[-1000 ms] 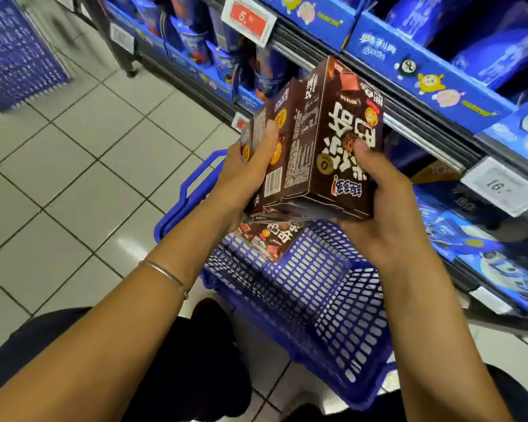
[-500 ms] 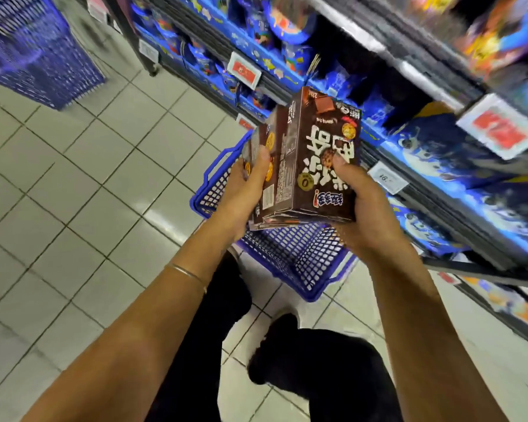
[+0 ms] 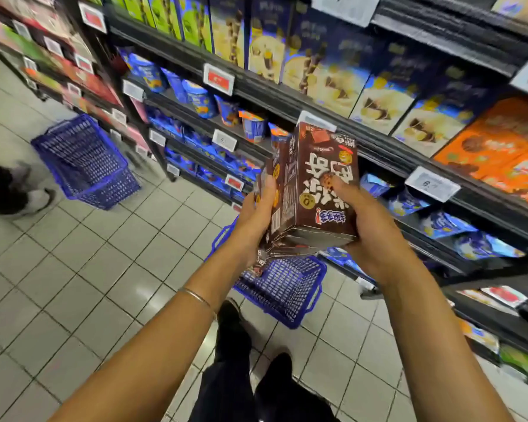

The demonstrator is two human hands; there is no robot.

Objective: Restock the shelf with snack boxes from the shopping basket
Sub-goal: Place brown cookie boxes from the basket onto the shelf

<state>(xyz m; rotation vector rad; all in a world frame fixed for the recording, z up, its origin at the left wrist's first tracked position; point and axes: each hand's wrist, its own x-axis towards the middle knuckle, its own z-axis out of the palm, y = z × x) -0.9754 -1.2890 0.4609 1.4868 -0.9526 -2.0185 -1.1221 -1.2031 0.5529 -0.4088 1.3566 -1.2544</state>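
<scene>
Three brown cardboard snack boxes (image 3: pixel 326 190) gripped between my left hand (image 3: pixel 256 217) and right hand (image 3: pixel 372 229).
On the floor (image 3: pixel 73 269): near blue plastic basket (image 3: pixel 287 287) beneath them, second blue basket (image 3: pixel 86 159) far left.

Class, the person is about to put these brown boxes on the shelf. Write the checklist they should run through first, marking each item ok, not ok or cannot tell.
1. Left hand and right hand grip the brown snack boxes from opposite sides: ok.
2. Boxes upright and pressed together: ok.
3. Boxes held clear above the shopping basket: ok.
4. Free slot for them on the shelf: cannot tell, none in view.
5. More boxes left in the basket: cannot tell, the hands and boxes hide most of it.
</scene>
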